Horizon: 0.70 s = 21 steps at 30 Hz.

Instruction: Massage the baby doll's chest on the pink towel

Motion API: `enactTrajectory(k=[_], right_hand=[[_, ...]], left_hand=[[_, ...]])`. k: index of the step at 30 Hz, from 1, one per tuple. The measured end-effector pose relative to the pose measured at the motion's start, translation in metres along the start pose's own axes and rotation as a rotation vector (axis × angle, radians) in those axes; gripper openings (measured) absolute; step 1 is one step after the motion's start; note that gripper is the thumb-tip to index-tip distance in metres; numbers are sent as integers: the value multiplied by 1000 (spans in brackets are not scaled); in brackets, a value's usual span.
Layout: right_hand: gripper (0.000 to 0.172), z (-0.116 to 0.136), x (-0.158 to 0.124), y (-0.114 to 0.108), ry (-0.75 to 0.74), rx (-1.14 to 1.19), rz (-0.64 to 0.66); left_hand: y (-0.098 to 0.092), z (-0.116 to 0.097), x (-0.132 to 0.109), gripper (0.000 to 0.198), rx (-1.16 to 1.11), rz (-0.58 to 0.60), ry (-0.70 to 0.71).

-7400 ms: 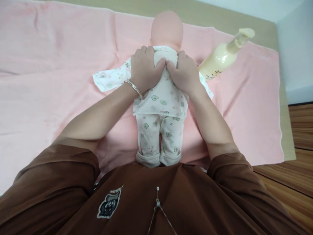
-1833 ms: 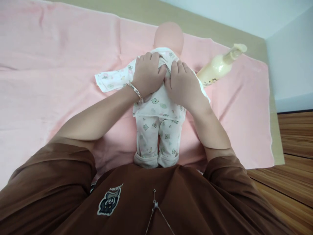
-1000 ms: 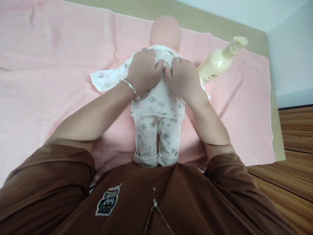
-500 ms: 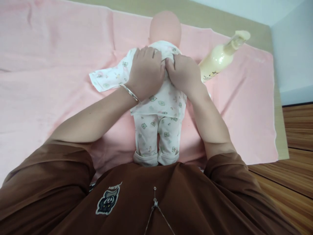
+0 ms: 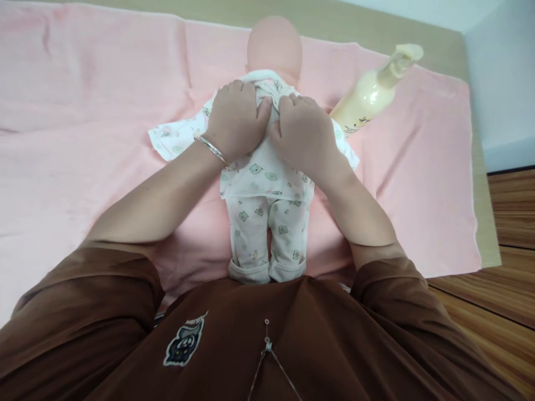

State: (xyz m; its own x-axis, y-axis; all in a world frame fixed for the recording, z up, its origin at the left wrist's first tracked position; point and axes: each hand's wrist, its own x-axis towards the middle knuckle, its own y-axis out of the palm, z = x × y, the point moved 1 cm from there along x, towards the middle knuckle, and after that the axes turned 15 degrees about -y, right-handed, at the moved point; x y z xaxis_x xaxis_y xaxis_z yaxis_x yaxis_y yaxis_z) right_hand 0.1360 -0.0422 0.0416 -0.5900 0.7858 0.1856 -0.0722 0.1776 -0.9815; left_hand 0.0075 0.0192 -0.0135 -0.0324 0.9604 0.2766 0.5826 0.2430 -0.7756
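A baby doll (image 5: 275, 47) lies stretched out with its smooth bald head away from me, no face showing. It wears a white printed baby shirt (image 5: 267, 175) and matching pants (image 5: 251, 228) with rolled cuffs. My left hand (image 5: 238, 120) is closed on the shirt's upper part, left of the middle. Close beside it, my right hand (image 5: 303, 131) grips the same cloth, thumb and fingers together. Between the two hands the fabric is bunched and creased below the neck. The shirt's sleeves spread out to both sides, partly hidden by my hands.
A pale yellow pump bottle (image 5: 368, 97) leans or lies right of the doll, close to my right hand. Beneath everything, a pink cloth (image 5: 430, 195) covers a light tabletop (image 5: 487, 223). A wall stands behind, and brown wood-grain flooring (image 5: 510, 223) shows at the right.
Both hands have shifted slightly left, and the shirt has become more bunched between them below the neck. The right sleeve now shows beyond my right hand.
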Motion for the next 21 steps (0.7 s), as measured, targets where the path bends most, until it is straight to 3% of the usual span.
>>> enactTrajectory(k=[5, 9, 16, 18, 21], right_hand=[[30, -33, 9, 13, 69, 273, 41], [40, -43, 13, 20, 184, 275, 67], [39, -5, 9, 15, 72, 33, -22], [40, 5, 7, 13, 45, -21, -52], [33, 5, 7, 16, 70, 2, -91]], left_hand=[[-15, -13, -16, 20, -10, 96, 127], [-16, -11, -13, 28, -128, 142, 209], [15, 13, 17, 36, -3, 67, -46], [17, 17, 18, 34, 5, 35, -38], [13, 17, 11, 28, -103, 29, 93]])
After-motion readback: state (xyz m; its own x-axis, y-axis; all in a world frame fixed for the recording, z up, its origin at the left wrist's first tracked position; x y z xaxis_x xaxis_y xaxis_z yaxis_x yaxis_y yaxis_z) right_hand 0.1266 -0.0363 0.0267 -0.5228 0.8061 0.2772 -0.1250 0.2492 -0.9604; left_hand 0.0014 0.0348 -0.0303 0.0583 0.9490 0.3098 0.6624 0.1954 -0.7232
